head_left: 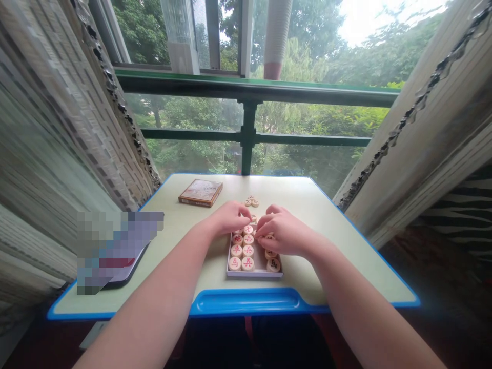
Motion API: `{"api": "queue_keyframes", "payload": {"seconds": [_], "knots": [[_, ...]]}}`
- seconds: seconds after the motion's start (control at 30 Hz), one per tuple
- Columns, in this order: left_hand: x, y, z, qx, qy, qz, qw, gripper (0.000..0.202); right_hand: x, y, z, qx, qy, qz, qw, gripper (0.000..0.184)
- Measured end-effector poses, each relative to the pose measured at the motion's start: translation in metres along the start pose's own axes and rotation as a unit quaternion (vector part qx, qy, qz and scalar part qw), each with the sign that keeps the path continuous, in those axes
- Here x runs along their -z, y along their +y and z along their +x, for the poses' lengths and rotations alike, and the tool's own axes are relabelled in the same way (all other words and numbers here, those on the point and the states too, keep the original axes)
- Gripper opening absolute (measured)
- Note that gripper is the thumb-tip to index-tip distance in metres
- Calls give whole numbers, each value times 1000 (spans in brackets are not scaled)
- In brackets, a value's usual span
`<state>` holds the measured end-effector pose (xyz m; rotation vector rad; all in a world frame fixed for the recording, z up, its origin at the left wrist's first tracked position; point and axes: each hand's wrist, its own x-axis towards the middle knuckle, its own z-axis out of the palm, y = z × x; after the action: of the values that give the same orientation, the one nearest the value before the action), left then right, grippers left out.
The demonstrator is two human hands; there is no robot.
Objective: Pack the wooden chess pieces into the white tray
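A shallow white tray (254, 273) lies near the front of a small cream table (326, 241). It holds several round wooden chess pieces (242, 251) with red or dark characters, laid in rows. My left hand (229, 218) rests at the tray's far left corner, fingers curled and pinched over a piece there. My right hand (283, 231) covers the tray's far right part, fingers bent down onto the pieces. What each hand grips is hidden. A few loose pieces (251, 201) lie beyond the hands.
A flat brown box lid (200, 192) lies at the table's back left. A dark flat object (126, 271), partly blurred out, sits at the left edge. The table has a blue rim with a groove (246, 301) at the front. Curtains hang on both sides before a railed window.
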<state>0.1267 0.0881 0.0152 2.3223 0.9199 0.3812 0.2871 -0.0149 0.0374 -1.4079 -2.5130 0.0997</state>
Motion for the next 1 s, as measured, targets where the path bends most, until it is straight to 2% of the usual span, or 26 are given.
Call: {"api": "queue_keyframes", "payload": {"seconds": [0.27, 0.53, 1.0], "knots": [[1, 3, -2, 7, -3, 7, 1000, 28, -1, 2, 0, 22, 2, -1, 1000, 22], [0, 2, -2, 8, -6, 13, 1000, 27, 3, 3, -1, -19, 7, 20, 1000, 21], [0, 0, -2, 2, -4, 13, 1000, 27, -1, 3, 0, -1, -2, 2, 1000, 19]]}}
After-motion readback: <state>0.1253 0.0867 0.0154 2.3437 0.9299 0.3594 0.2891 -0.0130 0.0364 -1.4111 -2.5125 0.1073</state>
